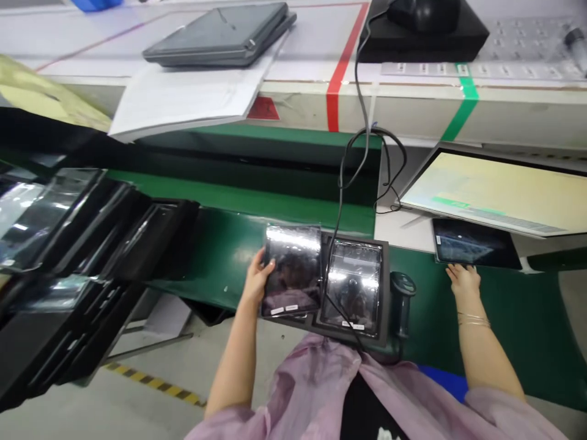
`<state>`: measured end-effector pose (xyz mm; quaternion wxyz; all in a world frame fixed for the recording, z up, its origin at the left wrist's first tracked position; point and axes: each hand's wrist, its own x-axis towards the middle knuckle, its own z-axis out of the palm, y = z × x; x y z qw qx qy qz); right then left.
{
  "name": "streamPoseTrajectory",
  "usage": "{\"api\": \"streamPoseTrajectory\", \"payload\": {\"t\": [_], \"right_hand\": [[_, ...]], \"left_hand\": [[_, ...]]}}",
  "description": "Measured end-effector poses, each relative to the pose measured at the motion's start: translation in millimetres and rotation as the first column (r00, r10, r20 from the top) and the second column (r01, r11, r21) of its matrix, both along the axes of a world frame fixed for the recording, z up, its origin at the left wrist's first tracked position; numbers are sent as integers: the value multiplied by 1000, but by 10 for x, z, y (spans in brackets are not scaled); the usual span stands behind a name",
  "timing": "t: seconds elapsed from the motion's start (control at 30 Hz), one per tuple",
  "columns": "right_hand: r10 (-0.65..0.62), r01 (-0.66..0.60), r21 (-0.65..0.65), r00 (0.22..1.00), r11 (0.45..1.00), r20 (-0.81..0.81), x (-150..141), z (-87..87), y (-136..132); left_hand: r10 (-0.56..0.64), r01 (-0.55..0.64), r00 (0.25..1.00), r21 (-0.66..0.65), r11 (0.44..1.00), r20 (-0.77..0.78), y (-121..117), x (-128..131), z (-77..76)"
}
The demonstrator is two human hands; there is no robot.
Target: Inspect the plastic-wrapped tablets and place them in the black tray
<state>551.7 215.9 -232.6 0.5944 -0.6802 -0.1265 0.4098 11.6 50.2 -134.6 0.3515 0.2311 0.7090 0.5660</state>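
Observation:
My left hand [257,278] grips the left edge of a dark tablet [293,272], its thumb over the glossy face. Small white labels sit along that tablet's lower edge. Beside it, a second tablet [352,286] in clear wrapping lies in a black foam tray [384,293], with a black cable [340,214] running across. To the right, my right hand [465,282] reaches out with its fingers closed at the near edge of another dark tablet [477,244], below the monitor [499,189]. The fingertips there are partly hidden.
A black handheld scanner-like object [402,305] stands right of the tray. Stacked black trays with wrapped tablets [92,244] crowd the left. On the shelf above are a grey laptop-like device [220,33], papers [192,91] and a black box [422,46].

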Motion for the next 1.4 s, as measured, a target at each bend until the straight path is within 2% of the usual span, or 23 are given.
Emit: {"api": "streamPoseTrajectory", "payload": {"t": [0.1, 0.17, 0.23, 0.33, 0.4, 0.43, 0.53, 0.57, 0.63, 0.73, 0.83, 0.9, 1.0, 1.1, 1.17, 1.2, 1.3, 1.37, 1.4], "right_hand": [[54, -54, -1, 997, 999, 52, -58, 117, -214], [69, -72, 24, 990, 997, 119, -176, 239, -419], [120, -133, 54, 974, 990, 189, -376, 371, -688], [306, -327, 48, 920, 944, 246, -805, 510, -1160], [446, -466, -48, 805, 884, 393, -1122, 529, -1439], [484, -501, -115, 713, 858, 508, -1270, 518, -1548], [469, -465, -264, 406, 845, 785, -1608, 432, -1720], [458, -444, -279, 371, 851, 808, -1676, 397, -1734], [475, -408, -317, 381, 856, 793, -1742, 332, -1725], [499, -334, -376, 480, 865, 722, -1720, 269, -1698], [471, -266, -390, 541, 882, 697, -1692, 288, -1761], [390, -214, -327, 552, 921, 737, -1750, 362, -1877], [237, -169, -170, 574, 971, 784, -1994, 531, -2136], [237, -257, -90, 623, 962, 746, -2385, 682, -2419], [330, -387, -82, 634, 918, 700, -2699, 729, -2563], [408, -477, -87, 629, 875, 662, -2864, 732, -2610], [685, -739, -100, 553, 666, 474, -3362, 661, -2616], [777, -810, -110, 501, 576, 380, -3663, 568, -2517], [789, -814, -122, 497, 568, 360, -3797, 518, -2450]], "left_hand": [[95, -95, 995, -10, 995, 34, -209, -519, 311], [183, -182, 983, -34, 983, 8, -348, -861, 466], [232, -234, 972, -62, 970, -27, -473, -1166, 552], [245, -247, 969, -87, 965, -37, -622, -1524, 545], [232, -231, 973, -104, 967, -5, -696, -1693, 472], [223, -219, 975, -112, 969, 17, -724, -1761, 424], [184, -175, 980, -119, 977, 70, -759, -1913, 273], [163, -153, 983, -116, 981, 79, -752, -1954, 230], [114, -103, 989, -105, 989, 97, -709, -2036, 159], [49, -39, 992, -88, 995, 115, -586, -2188, 87], [70, -58, 993, -123, 991, 92, -425, -2398, 43], [84, -72, 994, -159, 985, 71, -317, -2553, 17], [6, 1, 999, -202, 979, 37, -179, -2743, -51], [-86, 85, 996, -259, 962, 7, -97, -2804, -204], [-102, 96, 995, -289, 953, -6, -79, -2774, -350], [-106, 96, 994, -298, 950, -18, -78, -2747, -425], [-133, 99, 987, -313, 944, -88, -86, -2672, -593], [-178, 122, 973, -324, 938, -148, -92, -2644, -613], [-202, 132, 962, -332, 934, -185, -97, -2634, -592]]}}
